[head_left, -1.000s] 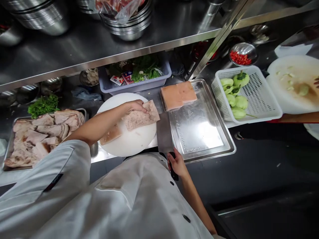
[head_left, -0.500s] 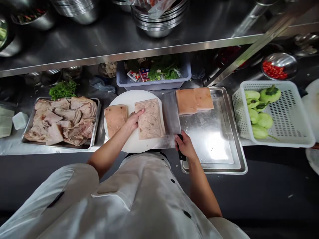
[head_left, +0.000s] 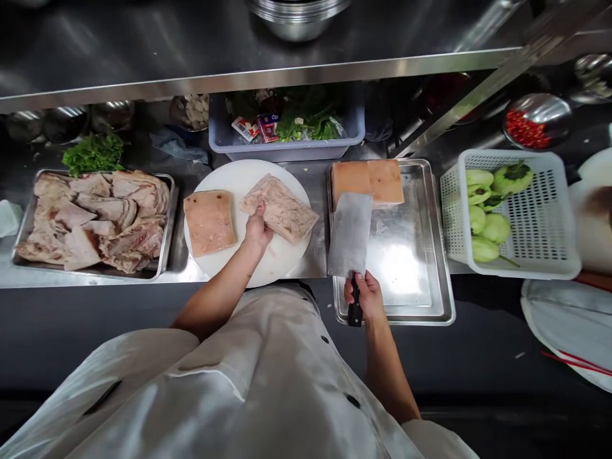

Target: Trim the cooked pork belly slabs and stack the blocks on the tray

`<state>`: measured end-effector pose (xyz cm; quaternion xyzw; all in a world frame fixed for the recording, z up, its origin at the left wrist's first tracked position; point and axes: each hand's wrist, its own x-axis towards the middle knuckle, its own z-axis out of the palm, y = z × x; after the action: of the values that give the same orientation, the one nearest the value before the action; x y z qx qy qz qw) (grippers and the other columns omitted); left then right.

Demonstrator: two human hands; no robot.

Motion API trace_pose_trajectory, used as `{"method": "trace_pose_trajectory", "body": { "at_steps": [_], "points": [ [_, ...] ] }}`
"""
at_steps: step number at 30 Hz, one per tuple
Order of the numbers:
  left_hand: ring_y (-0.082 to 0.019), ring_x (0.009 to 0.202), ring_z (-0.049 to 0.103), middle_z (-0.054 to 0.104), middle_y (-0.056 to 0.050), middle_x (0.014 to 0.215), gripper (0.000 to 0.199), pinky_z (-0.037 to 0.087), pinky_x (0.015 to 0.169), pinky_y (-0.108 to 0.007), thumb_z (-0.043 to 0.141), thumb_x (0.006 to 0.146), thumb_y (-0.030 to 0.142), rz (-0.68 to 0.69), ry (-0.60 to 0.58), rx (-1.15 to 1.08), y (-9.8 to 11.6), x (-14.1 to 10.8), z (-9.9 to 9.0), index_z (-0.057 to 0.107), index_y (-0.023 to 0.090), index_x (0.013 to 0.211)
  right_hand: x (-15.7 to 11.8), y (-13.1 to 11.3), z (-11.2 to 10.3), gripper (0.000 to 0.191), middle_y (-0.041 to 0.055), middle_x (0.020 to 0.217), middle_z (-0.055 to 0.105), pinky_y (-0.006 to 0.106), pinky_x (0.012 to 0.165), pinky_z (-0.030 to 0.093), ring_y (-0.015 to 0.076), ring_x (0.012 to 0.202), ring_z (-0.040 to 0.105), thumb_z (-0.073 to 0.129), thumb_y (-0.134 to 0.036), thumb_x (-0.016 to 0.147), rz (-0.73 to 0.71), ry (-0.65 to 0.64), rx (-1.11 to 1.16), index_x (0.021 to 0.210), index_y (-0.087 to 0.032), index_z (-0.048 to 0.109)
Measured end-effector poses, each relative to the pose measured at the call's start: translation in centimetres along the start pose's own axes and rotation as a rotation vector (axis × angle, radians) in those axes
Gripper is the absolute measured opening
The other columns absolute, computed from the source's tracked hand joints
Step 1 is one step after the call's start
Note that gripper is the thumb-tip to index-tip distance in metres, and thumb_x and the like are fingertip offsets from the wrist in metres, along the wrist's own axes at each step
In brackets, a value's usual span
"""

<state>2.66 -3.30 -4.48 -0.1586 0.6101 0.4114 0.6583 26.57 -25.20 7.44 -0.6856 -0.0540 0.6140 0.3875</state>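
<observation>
My left hand point(head_left: 259, 229) grips the near left edge of a slab of pork point(head_left: 287, 209), thumb on top and the other fingers hidden. The slab lies slantwise, pale meat side up, over a round white cutting board point(head_left: 261, 271). To its left on the board rests another pork slab point(head_left: 209, 221), skin side up. My right hand point(head_left: 366, 294) is closed round the black handle of a cleaver point(head_left: 351, 233). The broad blade points away from me, over the left part of a metal tray point(head_left: 406, 280). Skin-up pork blocks point(head_left: 368, 178) sit at the tray's far end.
On the left stands a tray point(head_left: 167, 223) heaped with cut meat, leafy greens point(head_left: 95, 153) behind it. A lilac bin point(head_left: 287, 152) is beyond the board, beneath a steel shelf edge point(head_left: 258, 75). At right are a white basket point(head_left: 545, 242) of green vegetables and a bowl of chopped red chillies point(head_left: 528, 131).
The held slab has turned from nearly square-on to slantwise on the board. My right hand has carried the cleaver rightwards, from beside the board to over the tray.
</observation>
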Motion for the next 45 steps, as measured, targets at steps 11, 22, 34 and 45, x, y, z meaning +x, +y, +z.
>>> {"method": "trace_pose_trajectory", "body": {
  "at_steps": [11, 22, 34, 45],
  "points": [
    [-0.015, 0.081, 0.075, 0.077, -0.005, 0.082, 0.007, 0.059, 0.076, -0.026, 0.069, 0.095, 0.023, -0.290, 0.080, 0.184, -0.7, -7.8, -2.5, 0.065, 0.021, 0.090, 1.5, 1.1, 0.3, 0.051, -0.0089, 0.058, 0.052, 0.023, 0.037, 0.037, 0.0080, 0.037, 0.044, 0.075, -0.067, 0.083, 0.066, -0.136, -0.021, 0.085, -0.025, 0.046],
    [-0.038, 0.142, 0.048, 0.055, -0.019, 0.149, 0.045, 0.039, 0.121, -0.057, 0.062, 0.088, 0.031, 1.033, -0.548, 1.832, 7.4, -2.3, -2.9, 0.066, 0.015, 0.130, 4.5, -0.4, 1.1, 0.051, -0.0081, 0.058, 0.054, 0.022, 0.038, 0.037, 0.0080, 0.038, 0.047, 0.073, -0.067, 0.086, -0.035, -0.170, -0.183, 0.080, -0.024, 0.047],
    [-0.031, 0.122, 0.060, 0.067, -0.011, 0.130, 0.049, 0.046, 0.111, -0.046, 0.061, 0.087, 0.036, 0.885, -0.585, 1.843, 8.1, 1.1, -2.5, 0.061, 0.019, 0.133, 2.2, 1.2, -0.2, 0.052, -0.0084, 0.057, 0.054, 0.022, 0.038, 0.035, 0.0080, 0.037, 0.047, 0.073, -0.069, 0.084, -0.005, -0.106, -0.196, 0.080, -0.024, 0.048],
    [-0.043, 0.125, 0.049, 0.061, -0.020, 0.130, 0.041, 0.040, 0.104, -0.059, 0.072, 0.086, 0.038, 1.108, -0.536, 1.921, 3.9, -3.9, -2.1, 0.069, 0.020, 0.123, 1.7, 1.0, -2.2, 0.050, -0.0083, 0.055, 0.054, 0.023, 0.040, 0.035, 0.0089, 0.038, 0.047, 0.073, -0.068, 0.086, -0.021, -0.120, -0.217, 0.081, -0.024, 0.048]
  ]
}}
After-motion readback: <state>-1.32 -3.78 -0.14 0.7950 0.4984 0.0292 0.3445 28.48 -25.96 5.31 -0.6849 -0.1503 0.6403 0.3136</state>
